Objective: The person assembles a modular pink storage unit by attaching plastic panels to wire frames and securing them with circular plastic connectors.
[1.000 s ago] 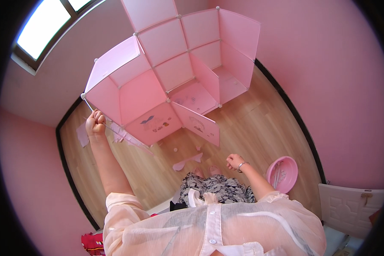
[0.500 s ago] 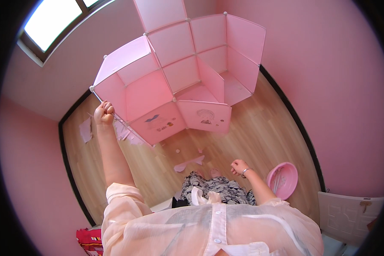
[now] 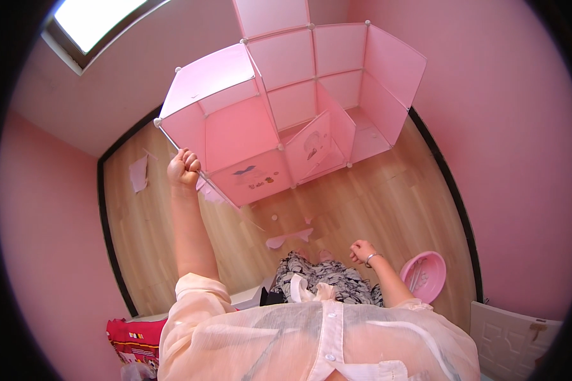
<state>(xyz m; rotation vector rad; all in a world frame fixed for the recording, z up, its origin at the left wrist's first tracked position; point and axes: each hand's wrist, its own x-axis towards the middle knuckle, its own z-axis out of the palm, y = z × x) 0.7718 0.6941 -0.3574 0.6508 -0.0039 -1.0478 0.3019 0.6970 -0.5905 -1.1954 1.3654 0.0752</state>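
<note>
A pink panel storage cabinet (image 3: pixel 235 130) with white round connectors stands ahead of me, made of several cube compartments. My left hand (image 3: pixel 184 169) is closed around the thin rod at its left front edge. A printed door (image 3: pixel 311 146) on the middle lower cube stands partly open, angled across the opening. The printed lower left door (image 3: pixel 251 181) sits flat in the cabinet's front. Near my waist, away from the cabinet, my right hand (image 3: pixel 362 252) is closed with curled fingers; whether anything is inside cannot be seen.
To the right on the wood floor sits a pink basin (image 3: pixel 429 273) holding thin rods and small pieces. Pink scraps (image 3: pixel 290 238) lie before my feet and by the left wall (image 3: pixel 138 174). A red package (image 3: pixel 133 343) is at lower left, a white panelled piece (image 3: pixel 511 336) at lower right.
The middle door has swung from sticking out toward me to angled back against its opening. The cabinet appears further right in view, with my left hand still on its edge; the view has shifted too.
</note>
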